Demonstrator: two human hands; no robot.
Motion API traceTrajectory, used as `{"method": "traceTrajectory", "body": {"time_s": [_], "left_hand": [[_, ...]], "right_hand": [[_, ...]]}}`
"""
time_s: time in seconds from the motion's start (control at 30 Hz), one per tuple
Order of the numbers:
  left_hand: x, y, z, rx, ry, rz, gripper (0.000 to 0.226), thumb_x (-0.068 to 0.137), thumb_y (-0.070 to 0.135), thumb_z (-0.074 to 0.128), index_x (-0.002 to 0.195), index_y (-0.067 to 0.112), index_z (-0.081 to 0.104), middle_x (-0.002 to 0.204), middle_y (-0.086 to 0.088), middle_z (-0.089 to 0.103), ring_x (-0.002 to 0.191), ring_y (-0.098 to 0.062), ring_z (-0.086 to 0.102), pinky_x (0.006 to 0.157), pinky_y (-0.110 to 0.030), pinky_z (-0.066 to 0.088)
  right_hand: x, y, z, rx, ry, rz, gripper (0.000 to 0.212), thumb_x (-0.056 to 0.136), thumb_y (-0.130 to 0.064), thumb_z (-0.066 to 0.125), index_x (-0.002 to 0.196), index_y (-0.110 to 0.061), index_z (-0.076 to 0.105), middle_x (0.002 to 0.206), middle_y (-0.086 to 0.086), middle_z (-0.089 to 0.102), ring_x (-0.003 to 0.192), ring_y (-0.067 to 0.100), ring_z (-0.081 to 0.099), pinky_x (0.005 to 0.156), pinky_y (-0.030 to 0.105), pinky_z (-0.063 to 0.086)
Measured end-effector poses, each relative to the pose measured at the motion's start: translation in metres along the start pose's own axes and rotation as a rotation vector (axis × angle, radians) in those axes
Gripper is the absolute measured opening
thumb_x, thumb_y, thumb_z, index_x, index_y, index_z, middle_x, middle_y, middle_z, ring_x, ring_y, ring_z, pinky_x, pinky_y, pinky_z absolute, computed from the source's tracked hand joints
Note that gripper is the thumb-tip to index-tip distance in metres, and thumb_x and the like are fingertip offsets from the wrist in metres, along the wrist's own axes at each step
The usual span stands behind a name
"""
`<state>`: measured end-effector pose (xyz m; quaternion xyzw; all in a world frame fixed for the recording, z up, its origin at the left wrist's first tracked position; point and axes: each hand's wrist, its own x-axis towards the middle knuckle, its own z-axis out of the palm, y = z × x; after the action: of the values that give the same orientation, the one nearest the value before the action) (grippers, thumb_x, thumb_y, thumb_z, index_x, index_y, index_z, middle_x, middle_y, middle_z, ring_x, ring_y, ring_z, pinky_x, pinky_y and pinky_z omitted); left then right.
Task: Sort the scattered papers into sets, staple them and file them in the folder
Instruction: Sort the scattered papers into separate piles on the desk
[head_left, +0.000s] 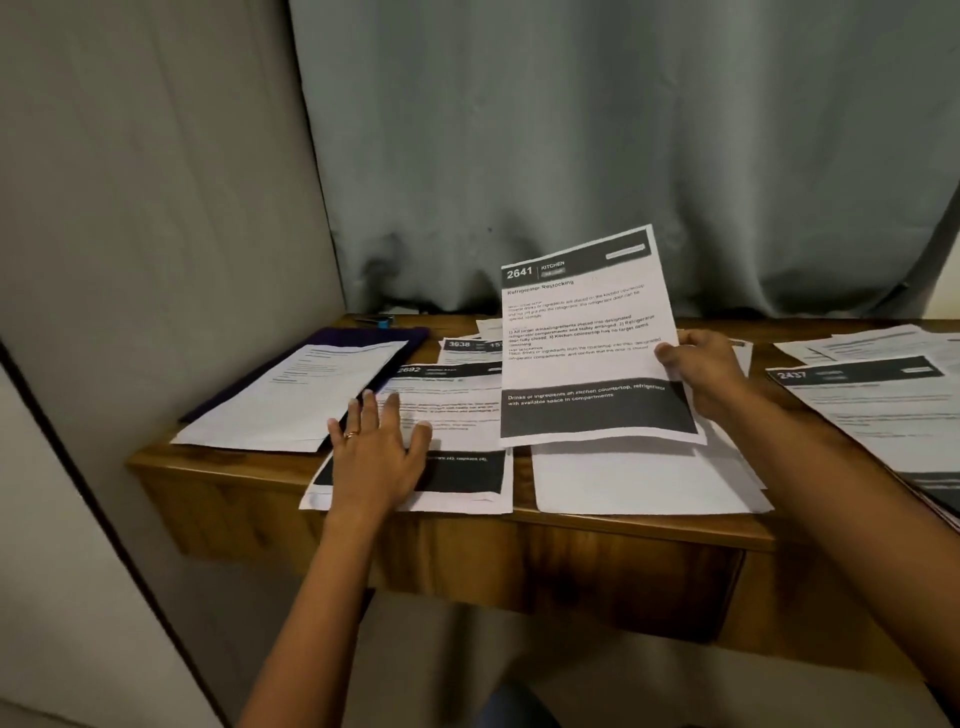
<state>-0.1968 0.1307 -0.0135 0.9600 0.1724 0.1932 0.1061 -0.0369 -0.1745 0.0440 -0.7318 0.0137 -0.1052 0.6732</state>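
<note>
My right hand (698, 371) pinches the right edge of a printed sheet numbered 2641 (587, 338) and holds it tilted up above the desk. My left hand (376, 449) lies flat with spread fingers on a sheet numbered 2692 (457, 415) near the front edge. A blank white sheet (639, 483) lies under the raised page. A purple folder (322, 358) sits at the back left with a white page (296, 400) on top. A small blue stapler (379, 322) is behind the folder.
More printed sheets, one numbered 2437 (878, 405), are spread at the right end of the wooden desk (519, 545). A sheet numbered 3638 (467, 351) lies further back. A grey curtain (571, 156) hangs behind, and a wall panel (130, 234) closes the left side.
</note>
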Motion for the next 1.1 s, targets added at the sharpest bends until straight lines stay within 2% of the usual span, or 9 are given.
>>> {"method": "traceTrajectory", "body": {"time_s": [0.1,0.2,0.27,0.5,0.67,0.77,0.93,1.03,1.1], "left_hand": [[0.021,-0.03,-0.009,0.032,-0.018,-0.085,0.066,0.1,0.051,0.021,0.154,0.013,0.012,0.161,-0.01,0.005,0.149,-0.028,0.002,0.117,-0.049,-0.003],[0.031,-0.053,-0.008,0.034,-0.091,-0.123,0.068,0.1,0.053,0.021,0.153,0.012,0.014,0.161,-0.01,0.012,0.148,-0.029,0.009,0.118,-0.052,0.002],[0.03,-0.06,-0.004,0.047,-0.134,-0.109,0.068,0.099,0.055,0.02,0.152,0.012,0.017,0.159,-0.009,0.019,0.146,-0.028,0.017,0.118,-0.053,0.009],[0.03,-0.067,0.006,0.107,-0.17,-0.095,0.069,0.098,0.058,0.016,0.152,0.016,0.021,0.159,-0.004,0.021,0.146,-0.025,0.02,0.118,-0.048,0.013],[0.03,-0.066,0.009,0.128,-0.166,-0.109,0.069,0.098,0.059,0.015,0.153,0.018,0.016,0.16,-0.002,0.017,0.147,-0.024,0.015,0.119,-0.046,0.01],[0.03,-0.066,0.01,0.127,-0.158,-0.107,0.068,0.098,0.058,0.015,0.154,0.018,0.015,0.16,-0.002,0.016,0.147,-0.023,0.014,0.119,-0.045,0.009],[0.031,-0.067,0.012,0.121,-0.146,-0.108,0.068,0.098,0.058,0.015,0.154,0.02,0.015,0.16,-0.001,0.016,0.148,-0.023,0.013,0.12,-0.046,0.008],[0.032,-0.068,0.012,0.103,-0.154,-0.113,0.068,0.098,0.058,0.014,0.154,0.02,0.015,0.161,-0.001,0.014,0.148,-0.023,0.011,0.119,-0.046,0.007],[0.033,-0.071,0.009,0.028,-0.171,-0.111,0.067,0.099,0.057,0.014,0.154,0.02,0.014,0.161,-0.001,0.012,0.148,-0.022,0.01,0.119,-0.045,0.005]], "right_hand": [[-0.003,-0.001,0.021,0.023,-0.047,0.036,0.005,0.092,-0.003,0.058,0.09,-0.007,0.059,0.107,0.01,0.064,0.091,0.024,0.062,0.07,0.029,0.05],[-0.003,-0.001,0.041,0.0,-0.059,0.048,0.015,0.091,-0.003,0.059,0.08,-0.011,0.056,0.107,0.009,0.064,0.091,0.024,0.061,0.057,0.025,0.045],[0.0,0.002,0.053,-0.032,-0.068,0.057,0.003,0.09,-0.003,0.06,0.089,-0.006,0.06,0.112,0.01,0.065,0.093,0.025,0.062,0.063,0.027,0.047],[0.003,0.011,0.086,-0.115,-0.08,0.076,0.017,0.091,-0.007,0.06,0.108,-0.007,0.06,0.122,0.011,0.063,0.098,0.024,0.06,0.083,0.037,0.053],[0.007,0.014,0.103,-0.123,-0.104,0.086,0.008,0.09,-0.007,0.061,0.098,-0.01,0.059,0.119,0.011,0.064,0.098,0.025,0.061,0.082,0.038,0.054],[0.007,0.012,0.113,-0.116,-0.122,0.091,0.016,0.091,-0.007,0.06,0.107,-0.007,0.059,0.122,0.013,0.063,0.101,0.027,0.062,0.075,0.034,0.052],[0.008,0.011,0.128,-0.121,-0.138,0.108,0.032,0.091,-0.009,0.061,0.122,-0.004,0.056,0.128,0.012,0.06,0.11,0.029,0.061,0.079,0.034,0.053],[0.006,0.01,0.137,-0.109,-0.151,0.128,0.027,0.092,-0.009,0.06,0.119,-0.006,0.057,0.127,0.011,0.06,0.106,0.027,0.06,0.08,0.035,0.053],[0.004,0.009,0.146,-0.087,-0.169,0.128,0.014,0.092,-0.006,0.059,0.105,-0.006,0.059,0.124,0.013,0.061,0.103,0.026,0.061,0.08,0.035,0.052]]}}
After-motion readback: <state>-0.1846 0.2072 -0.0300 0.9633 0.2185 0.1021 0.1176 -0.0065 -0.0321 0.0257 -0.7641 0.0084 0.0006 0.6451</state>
